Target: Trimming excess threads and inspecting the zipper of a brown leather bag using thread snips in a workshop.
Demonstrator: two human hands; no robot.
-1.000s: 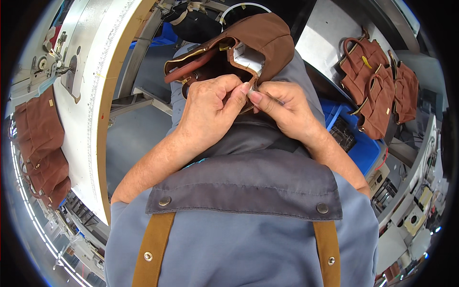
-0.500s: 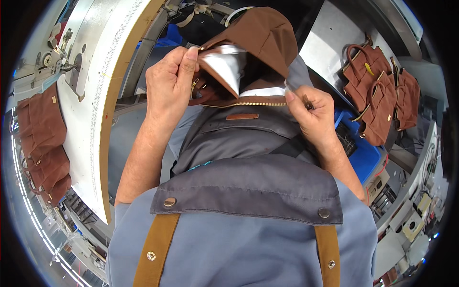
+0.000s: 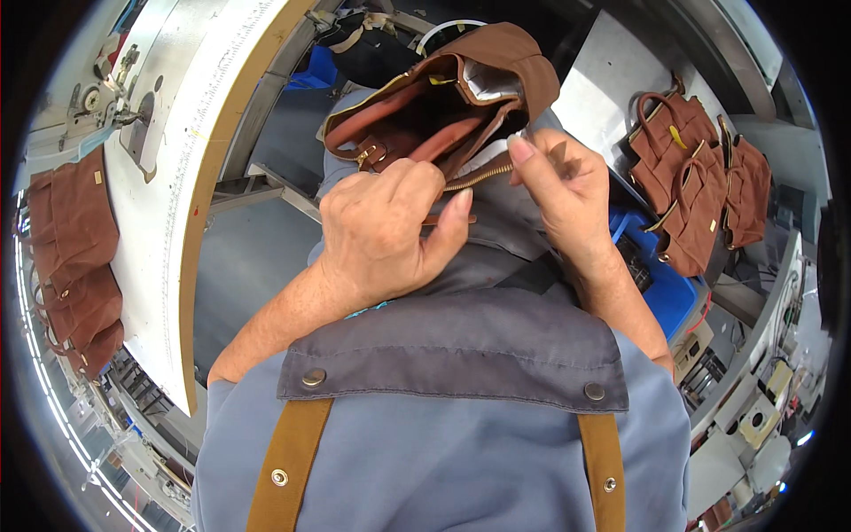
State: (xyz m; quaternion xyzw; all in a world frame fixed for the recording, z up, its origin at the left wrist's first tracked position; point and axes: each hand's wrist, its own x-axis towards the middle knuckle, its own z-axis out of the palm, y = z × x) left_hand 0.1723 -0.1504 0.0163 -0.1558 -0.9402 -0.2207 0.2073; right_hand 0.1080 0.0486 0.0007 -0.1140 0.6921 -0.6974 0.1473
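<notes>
A brown handbag (image 3: 523,62) lies on my lap with its mouth open, showing a dark inside, rounded handles (image 3: 452,137) and some white lining. A brass-toothed zipper (image 3: 479,177) runs along its near edge. My left hand (image 3: 377,226) is closed over that edge, knuckles up, its fingertips hidden; the thumb sticks out to the right. At the zipper's right end, my right hand (image 3: 567,186) pinches the bag's edge between thumb and fingers. A small dark brown piece shows among its fingers, too unclear to name. A gold buckle (image 3: 365,158) sits by the left handle.
On the left stands a white worktable (image 3: 164,239) with a sewing machine (image 3: 97,102) and brown bags (image 3: 75,239) beside it. More brown handbags (image 3: 678,151) rest on a surface at the right. Below them is a blue bin (image 3: 669,293).
My left hand has come down and right from the bag's raised left side to its near edge. The mouth has opened wider, showing the handles, and the white lining is largely folded away.
</notes>
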